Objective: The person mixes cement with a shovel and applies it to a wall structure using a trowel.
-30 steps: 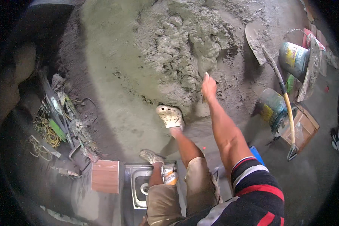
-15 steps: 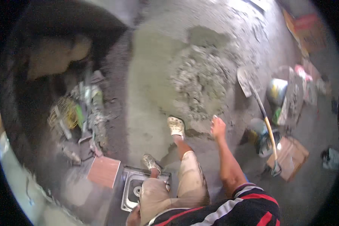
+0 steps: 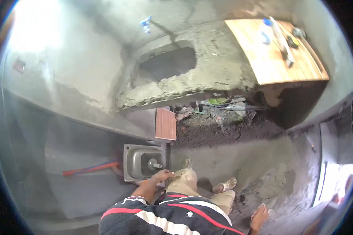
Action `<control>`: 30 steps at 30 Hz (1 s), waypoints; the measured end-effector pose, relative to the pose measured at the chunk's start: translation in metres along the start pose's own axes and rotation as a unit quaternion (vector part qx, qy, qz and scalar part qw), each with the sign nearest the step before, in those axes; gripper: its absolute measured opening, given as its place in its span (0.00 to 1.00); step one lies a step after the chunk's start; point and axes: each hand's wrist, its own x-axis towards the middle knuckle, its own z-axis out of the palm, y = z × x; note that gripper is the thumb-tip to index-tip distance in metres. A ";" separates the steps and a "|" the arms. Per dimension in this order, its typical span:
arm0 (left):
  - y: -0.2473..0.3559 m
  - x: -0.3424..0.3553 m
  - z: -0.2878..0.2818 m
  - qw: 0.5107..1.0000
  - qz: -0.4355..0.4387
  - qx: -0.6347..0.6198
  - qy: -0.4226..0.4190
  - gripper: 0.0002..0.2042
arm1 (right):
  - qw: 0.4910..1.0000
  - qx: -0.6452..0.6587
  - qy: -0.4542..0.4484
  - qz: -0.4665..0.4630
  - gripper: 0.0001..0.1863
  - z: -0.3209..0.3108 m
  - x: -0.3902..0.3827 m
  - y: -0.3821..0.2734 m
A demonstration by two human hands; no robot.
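My left hand (image 3: 162,176) hangs beside my thigh, fingers loosely stretched and holding nothing that I can see. Just left of it, a stainless steel sink (image 3: 135,159) rests low down, with a pale drain fitting (image 3: 155,164) in its bowl. At the lower right, my right hand (image 3: 259,214) is closed with its fingers curled. A small pale bit shows at its fingertips, too small to name. In front of me is a rough concrete counter (image 3: 219,58) with a rectangular opening cut through it.
A wood-patterned board (image 3: 247,47) with a bottle and tools lies on the counter's right end. A blue tap (image 3: 146,24) is on the wall. Reddish tile (image 3: 165,123) stands behind the sink; rubble (image 3: 231,107) lies under the counter. A red-handled tool (image 3: 91,169) is at left.
My view has swung from the mortar heap and shovel to the counter and sink. My left hand now shows fully beside the sink; my right hand has dropped toward the lower edge.
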 end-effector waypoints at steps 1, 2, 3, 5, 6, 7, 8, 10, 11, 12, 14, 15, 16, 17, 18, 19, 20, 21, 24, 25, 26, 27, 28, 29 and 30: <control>-0.013 0.003 -0.008 0.999 0.000 -0.042 -0.002 0.31 | 1.000 0.009 -0.024 -0.012 0.15 0.015 -0.010 -0.024; -0.024 0.010 -0.020 0.998 0.004 -0.054 -0.015 0.31 | 0.999 0.021 -0.042 -0.018 0.13 0.031 -0.028 -0.049; -0.038 0.019 -0.032 0.997 0.027 -0.062 -0.027 0.32 | 0.997 0.006 -0.064 -0.048 0.11 0.054 -0.050 -0.093; -0.068 0.043 -0.049 0.996 0.048 -0.078 -0.013 0.33 | 0.989 -0.030 -0.079 -0.123 0.12 0.102 -0.080 -0.154; -0.077 0.049 -0.058 0.995 0.051 -0.084 -0.022 0.33 | 0.978 -0.063 -0.098 -0.171 0.12 0.129 -0.096 -0.187; -0.086 0.052 -0.067 0.992 0.047 -0.118 -0.025 0.33 | 0.964 -0.093 -0.121 -0.217 0.13 0.157 -0.112 -0.219; -0.097 0.056 -0.079 0.988 0.044 -0.149 -0.024 0.34 | 0.957 -0.079 -0.152 -0.232 0.12 0.188 -0.128 -0.247; -0.138 0.064 -0.095 0.984 0.042 -0.175 0.011 0.32 | 0.942 -0.026 -0.231 -0.242 0.09 0.259 -0.161 -0.302; -0.146 0.065 -0.105 0.980 0.047 -0.190 0.036 0.31 | 0.936 0.014 -0.264 -0.234 0.09 0.297 -0.178 -0.325; -0.158 0.062 -0.115 0.980 0.047 -0.191 0.034 0.31 | 0.912 0.023 -0.299 -0.279 0.10 0.337 -0.187 -0.338; -0.164 0.043 -0.142 0.948 -0.020 -0.317 0.012 0.26 | 0.876 0.062 -0.378 -0.292 0.15 0.420 -0.219 -0.368; -0.179 0.040 -0.149 0.935 -0.031 -0.352 0.026 0.23 | 0.864 0.026 -0.401 -0.302 0.17 0.464 -0.236 -0.381; -0.196 0.041 -0.154 0.933 -0.031 -0.358 0.027 0.23 | 0.850 -0.019 -0.405 -0.336 0.19 0.511 -0.259 -0.396; -0.212 0.041 -0.158 0.929 -0.041 -0.363 0.053 0.23 | 0.823 0.013 -0.430 -0.372 0.15 0.566 -0.276 -0.404; -0.220 0.043 -0.165 0.928 -0.047 -0.362 0.076 0.23 | 0.809 0.000 -0.391 -0.439 0.13 0.625 -0.279 -0.408; -0.223 0.038 -0.170 0.928 -0.045 -0.364 0.070 0.23 | 0.816 -0.099 -0.362 -0.439 0.10 0.681 -0.277 -0.425; -0.222 0.031 -0.179 0.923 -0.054 -0.372 0.085 0.23 | 0.803 -0.192 -0.285 -0.488 0.09 0.724 -0.272 -0.441; -0.226 0.027 -0.187 0.914 -0.067 -0.386 0.107 0.24 | 0.857 -0.120 -0.348 -0.362 0.10 0.751 -0.281 -0.441; -0.262 0.028 -0.170 0.851 -0.108 -0.501 0.112 0.25 | 0.830 -0.060 -0.301 -0.466 0.11 0.781 -0.277 -0.418; -0.257 0.025 -0.161 0.845 -0.114 -0.501 0.149 0.20 | 0.816 -0.077 -0.301 -0.487 0.11 0.780 -0.256 -0.419; -0.272 0.017 -0.132 0.827 -0.131 -0.524 0.157 0.20 | 0.814 -0.098 -0.424 -0.385 0.10 0.751 -0.282 -0.430; -0.282 0.021 -0.118 0.844 -0.108 -0.503 0.149 0.16 | 0.818 -0.061 -0.471 -0.326 0.08 0.741 -0.270 -0.439; -0.292 0.019 -0.100 0.859 -0.091 -0.485 0.140 0.14 | 0.808 -0.041 -0.497 -0.315 0.07 0.723 -0.267 -0.452; -0.296 0.015 -0.089 0.854 -0.093 -0.491 0.143 0.14 | 0.794 -0.029 -0.515 -0.322 0.09 0.716 -0.245 -0.462; -0.298 0.006 -0.072 0.851 -0.108 -0.496 0.137 0.12 | 0.786 -0.029 -0.532 -0.314 0.17 0.706 -0.233 -0.475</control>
